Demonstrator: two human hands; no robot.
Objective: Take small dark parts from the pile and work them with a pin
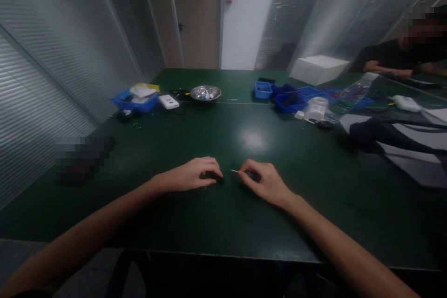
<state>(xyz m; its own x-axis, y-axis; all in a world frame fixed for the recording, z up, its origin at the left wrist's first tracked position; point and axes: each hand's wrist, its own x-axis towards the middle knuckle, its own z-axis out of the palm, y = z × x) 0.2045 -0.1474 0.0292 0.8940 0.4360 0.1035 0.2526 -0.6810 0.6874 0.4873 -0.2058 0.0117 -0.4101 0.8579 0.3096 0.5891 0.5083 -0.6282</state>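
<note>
Both forearms reach in over the green table (251, 223), with the hands facing each other near its middle. My left hand (193, 173) is closed, thumb and fingers curled round a small dark object (219, 179) whose kind I cannot make out. A short gap to the right, my right hand (265, 180) pinches a thin metal-tipped tool (233, 171). Its shiny tip points left toward the dark object without visibly touching it. The rest of the tool is hidden by my fingers, so its kind is unclear.
Farther back stand a metal bowl (206, 94) with small items, a white device (169, 101) and a filled blue tray (134, 102). Several blue bins (262, 90), a plastic jar (317, 108) and a tilted clear bottle (352, 95) occupy the right. A person (387, 63) sits far right.
</note>
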